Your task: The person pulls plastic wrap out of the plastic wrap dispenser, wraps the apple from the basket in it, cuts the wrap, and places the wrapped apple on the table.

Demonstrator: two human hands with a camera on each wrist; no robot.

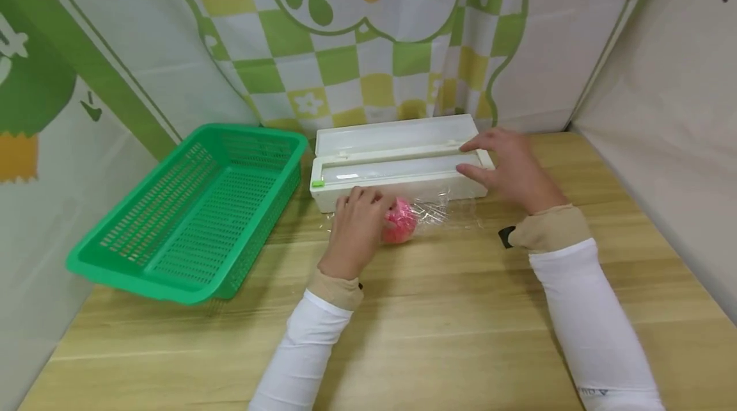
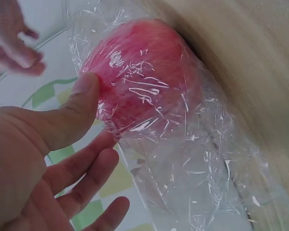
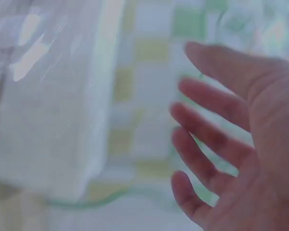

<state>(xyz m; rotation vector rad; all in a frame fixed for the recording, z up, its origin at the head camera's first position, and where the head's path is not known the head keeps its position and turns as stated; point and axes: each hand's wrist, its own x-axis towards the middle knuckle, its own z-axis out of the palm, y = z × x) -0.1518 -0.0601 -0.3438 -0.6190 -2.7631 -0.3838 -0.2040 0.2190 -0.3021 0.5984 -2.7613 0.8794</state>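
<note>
A pinkish-red apple rests on the table in front of the cling film dispenser. Clear cling film covers it, with loose crumpled film spreading to its right. My left hand holds the fruit from its left side. In the left wrist view the thumb presses on the film and the index finger reaches underneath. Above the dispenser's right end is my right hand, thumb and fingers apart and nothing between them. The white dispenser has its lid raised at the back.
A green plastic basket stands on the left of the wooden table. A small green slider sits on the dispenser's left end. Behind it hangs a checked curtain, and a pale wall bounds the right side.
</note>
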